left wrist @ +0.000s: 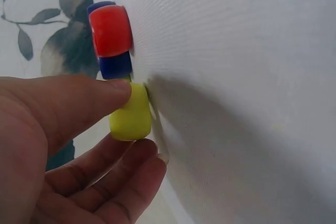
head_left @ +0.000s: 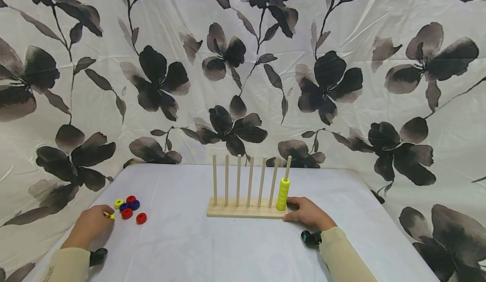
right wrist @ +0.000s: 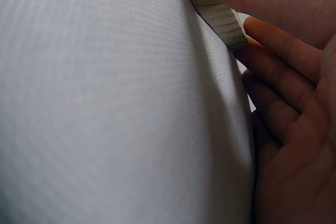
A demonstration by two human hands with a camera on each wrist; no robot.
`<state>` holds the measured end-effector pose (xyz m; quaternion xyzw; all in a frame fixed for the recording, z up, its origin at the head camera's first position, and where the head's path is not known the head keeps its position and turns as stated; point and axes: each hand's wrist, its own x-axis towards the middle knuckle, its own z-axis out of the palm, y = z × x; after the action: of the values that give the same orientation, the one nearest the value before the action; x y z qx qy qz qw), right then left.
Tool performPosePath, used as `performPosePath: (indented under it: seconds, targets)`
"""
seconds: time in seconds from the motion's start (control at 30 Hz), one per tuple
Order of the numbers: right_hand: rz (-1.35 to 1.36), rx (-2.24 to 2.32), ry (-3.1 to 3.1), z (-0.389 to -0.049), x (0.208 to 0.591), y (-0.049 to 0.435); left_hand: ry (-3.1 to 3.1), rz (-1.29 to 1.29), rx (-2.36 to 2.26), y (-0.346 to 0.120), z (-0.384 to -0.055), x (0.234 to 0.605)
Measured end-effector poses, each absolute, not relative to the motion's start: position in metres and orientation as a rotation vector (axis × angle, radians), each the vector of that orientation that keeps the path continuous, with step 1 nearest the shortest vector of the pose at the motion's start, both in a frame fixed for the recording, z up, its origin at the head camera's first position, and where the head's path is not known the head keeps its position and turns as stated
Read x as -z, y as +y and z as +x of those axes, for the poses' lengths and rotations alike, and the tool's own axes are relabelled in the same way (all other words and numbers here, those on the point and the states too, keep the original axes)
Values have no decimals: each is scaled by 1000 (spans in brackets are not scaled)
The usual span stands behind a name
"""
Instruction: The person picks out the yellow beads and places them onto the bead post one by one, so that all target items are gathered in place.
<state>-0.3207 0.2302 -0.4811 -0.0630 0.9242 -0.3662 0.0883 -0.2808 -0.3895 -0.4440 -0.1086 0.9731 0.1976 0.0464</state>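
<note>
At the left of the table, my left hand point(head_left: 91, 225) pinches a yellow bead point(left wrist: 131, 116) between thumb and fingers, low against the cloth. Just beyond it lie loose beads: a yellow one point(head_left: 119, 204), blue ones point(head_left: 134, 205) and red ones point(head_left: 141, 218). My right hand point(head_left: 307, 212) grips the right end of a wooden peg stand point(head_left: 243, 211), thumb in front and fingers behind. In the right wrist view the base's end point(right wrist: 223, 27) shows between thumb and fingers. Several yellow beads point(head_left: 283, 194) are stacked on the stand's rightmost peg; the other pegs are bare.
A white cloth point(head_left: 182, 248) covers the table. Behind its far edge hangs a floral-patterned sheet point(head_left: 182, 16). The pegs point(head_left: 238, 180) stand upright in a row, the right ones appearing to lean slightly right in the head view.
</note>
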Motion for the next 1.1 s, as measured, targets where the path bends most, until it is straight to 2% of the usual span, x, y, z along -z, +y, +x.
performPosePath:
  seconds: [0.4,1.1]
  targets:
    - [-211,1080,2764,-321,482,229,2994,-259,-677,-385,-284,432]
    - [-248,1110,2767,-319,482,230,3016,-111,-912,-329,-291,400]
